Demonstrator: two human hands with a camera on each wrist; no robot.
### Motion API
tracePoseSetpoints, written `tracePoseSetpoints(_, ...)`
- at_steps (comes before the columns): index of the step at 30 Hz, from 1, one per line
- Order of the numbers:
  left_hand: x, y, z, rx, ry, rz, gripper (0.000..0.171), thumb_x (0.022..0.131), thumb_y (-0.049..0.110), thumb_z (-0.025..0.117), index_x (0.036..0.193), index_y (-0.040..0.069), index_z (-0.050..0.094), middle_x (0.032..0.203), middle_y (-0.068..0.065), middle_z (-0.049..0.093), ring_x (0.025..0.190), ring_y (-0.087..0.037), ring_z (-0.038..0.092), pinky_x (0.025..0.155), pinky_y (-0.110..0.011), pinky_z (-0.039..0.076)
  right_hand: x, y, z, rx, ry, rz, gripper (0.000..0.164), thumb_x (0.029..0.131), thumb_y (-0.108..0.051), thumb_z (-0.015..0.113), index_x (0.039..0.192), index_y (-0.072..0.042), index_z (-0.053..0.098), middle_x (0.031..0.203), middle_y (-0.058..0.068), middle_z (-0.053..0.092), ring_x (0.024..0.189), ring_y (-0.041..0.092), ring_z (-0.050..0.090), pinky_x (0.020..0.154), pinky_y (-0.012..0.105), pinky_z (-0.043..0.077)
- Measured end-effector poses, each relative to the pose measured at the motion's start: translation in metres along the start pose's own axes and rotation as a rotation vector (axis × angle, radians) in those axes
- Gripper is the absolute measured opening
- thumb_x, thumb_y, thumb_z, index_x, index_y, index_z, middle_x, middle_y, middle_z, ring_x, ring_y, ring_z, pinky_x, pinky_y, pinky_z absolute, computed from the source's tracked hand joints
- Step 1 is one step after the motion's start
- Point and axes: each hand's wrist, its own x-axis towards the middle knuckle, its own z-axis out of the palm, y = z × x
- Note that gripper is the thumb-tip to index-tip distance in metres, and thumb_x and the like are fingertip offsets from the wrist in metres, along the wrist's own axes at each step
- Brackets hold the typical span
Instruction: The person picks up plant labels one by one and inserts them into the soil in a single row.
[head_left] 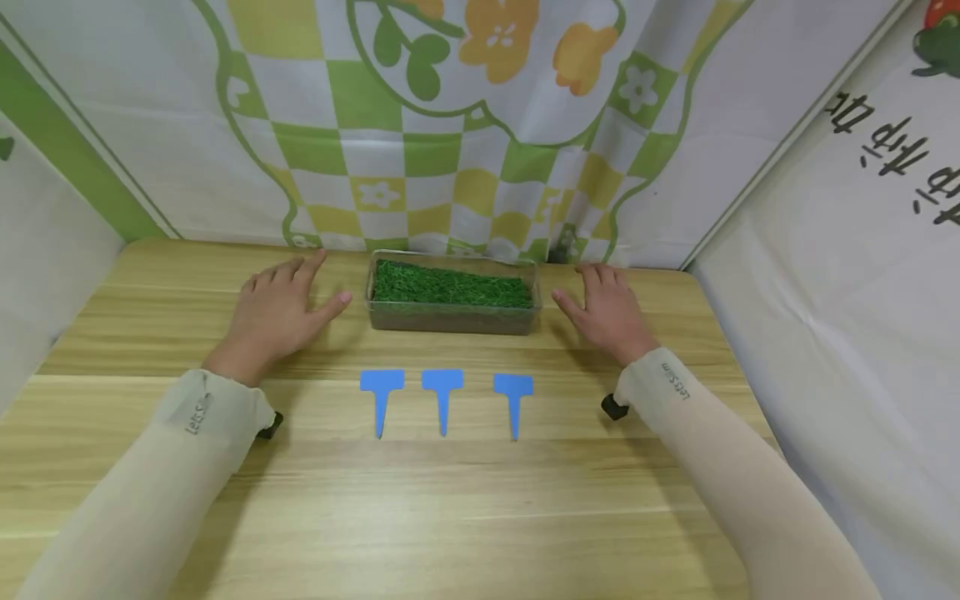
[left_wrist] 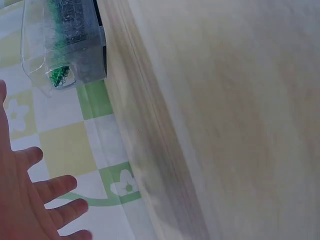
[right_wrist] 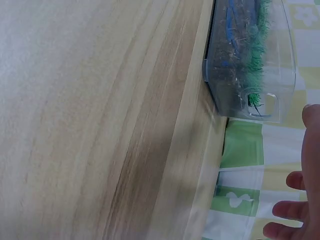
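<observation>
At the back of the table stands a clear plastic box with green artificial grass over a dark layer. The left hand is off the box's left end, fingers spread and holding nothing. Off the right end is the right hand, its fingers extended and likewise holding nothing. Both wrist views show a gap between hand and box. In front of the box lie three blue T-shaped plant labels: a left one, a middle one and a right one, their pointed stems toward the person.
The wooden table reaches back to a white, green and yellow checked curtain close behind the box. White cloth walls rise at both sides; the right wall carries dark lettering. Each sleeved wrist wears a small black device.
</observation>
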Motion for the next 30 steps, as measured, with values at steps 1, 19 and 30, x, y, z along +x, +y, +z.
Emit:
tracePoseSetpoints(1,0.000,0.001,-0.001,-0.008,-0.002,0.002,0.090,0.096,0.076,0.025,0.163,0.020,0.004,0.158,-0.033,0.025,0.138,-0.061,0.025,0.108,-0.077,0.018,0.000,0.000,0.000,0.004,0.000,0.001,0.083,0.100,-0.067,0.035,0.149,0.000,0.038,0.151,0.025,0.039,0.142,0.046,0.032,0.116,0.060,0.029)
tracePoseSetpoints(19,-0.009,0.007,-0.002,-0.256,0.024,0.017,0.081,0.101,0.066,0.026,0.152,0.004,0.040,0.145,-0.024,0.050,0.129,-0.047,0.049,0.101,-0.067,0.039,-0.005,-0.002,0.009,0.110,-0.052,0.019,0.065,0.105,-0.054,0.038,0.141,-0.001,0.049,0.124,0.020,0.062,0.109,0.033,0.062,0.092,0.052,0.051)
tracePoseSetpoints(30,-0.011,0.013,-0.005,-0.250,0.019,0.020,0.077,0.102,0.064,0.027,0.150,0.006,0.043,0.143,-0.023,0.052,0.124,-0.045,0.053,0.097,-0.066,0.043,-0.006,-0.006,0.012,0.139,-0.023,-0.004,0.062,0.106,-0.054,0.035,0.144,-0.005,0.047,0.108,0.013,0.067,0.094,0.028,0.066,0.081,0.049,0.054)
